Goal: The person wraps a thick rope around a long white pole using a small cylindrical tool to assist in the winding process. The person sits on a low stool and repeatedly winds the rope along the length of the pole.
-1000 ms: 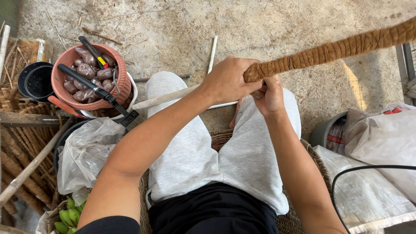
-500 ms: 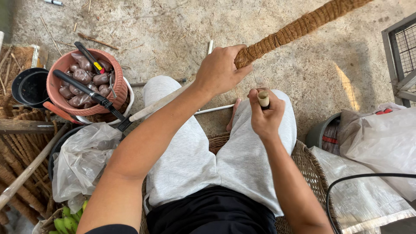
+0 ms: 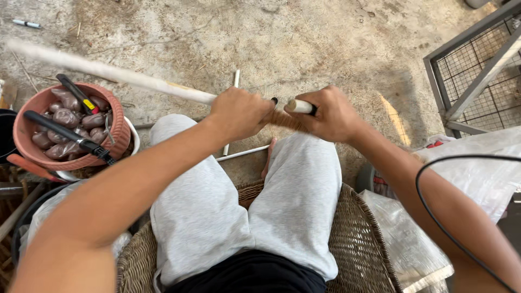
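Both hands grip a long pale rod above the seated person's lap.

The person sits in a round woven wicker chair (image 3: 374,244) in light grey shorts (image 3: 244,211) on the concrete floor (image 3: 325,43). The long white rod with a brown fibre-wrapped section (image 3: 135,78) runs from upper left to centre, blurred at its far end. The left hand (image 3: 241,113) has its fingers clenched around the rod beside the wrapping; the right hand (image 3: 325,115) grasps the rod's end. A terracotta-coloured plastic basket of brownish lumps and tools (image 3: 70,133) stands well to the left.
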